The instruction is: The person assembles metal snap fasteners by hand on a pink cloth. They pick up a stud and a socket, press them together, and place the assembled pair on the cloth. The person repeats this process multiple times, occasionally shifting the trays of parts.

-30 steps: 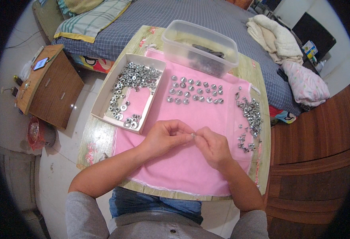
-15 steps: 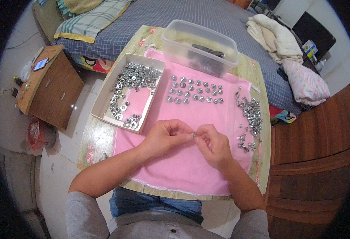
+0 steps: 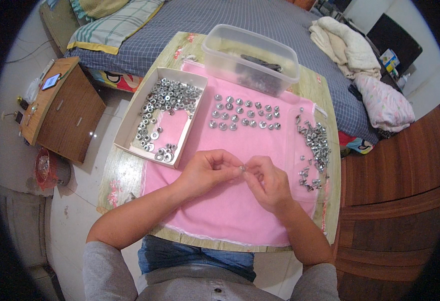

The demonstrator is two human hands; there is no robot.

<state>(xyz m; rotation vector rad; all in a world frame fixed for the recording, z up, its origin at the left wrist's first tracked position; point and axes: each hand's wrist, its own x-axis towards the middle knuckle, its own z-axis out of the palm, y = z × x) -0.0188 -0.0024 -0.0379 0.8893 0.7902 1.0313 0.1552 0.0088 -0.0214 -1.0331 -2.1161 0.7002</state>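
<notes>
My left hand [image 3: 207, 171] and my right hand [image 3: 270, 184] meet fingertip to fingertip above the pink cloth [image 3: 220, 215]. Both pinch a small metal fastener [image 3: 243, 169], mostly hidden by the fingers; its exact kind is too small to make out. Left of them, an open cardboard box [image 3: 134, 118] holds loose metal nuts [image 3: 172, 94], with some washers at its near end. Beyond my hands, screws fitted with nuts or washers [image 3: 234, 118] stand in rows on the cloth. To the right, loose screws [image 3: 319, 145] lie heaped on a clear plastic lid [image 3: 292, 173].
A translucent plastic tub [image 3: 225, 62] with dark items inside stands at the table's far side. Behind the table [image 3: 115, 173] is a bed [image 3: 190, 22] with a checked cover. A wooden cabinet [image 3: 72, 123] and a red-lined bin [image 3: 44, 168] are at the left.
My fingertips have shifted very slightly around the small fastener. The arms, the rows, the box and the heap of screws stay where they were.
</notes>
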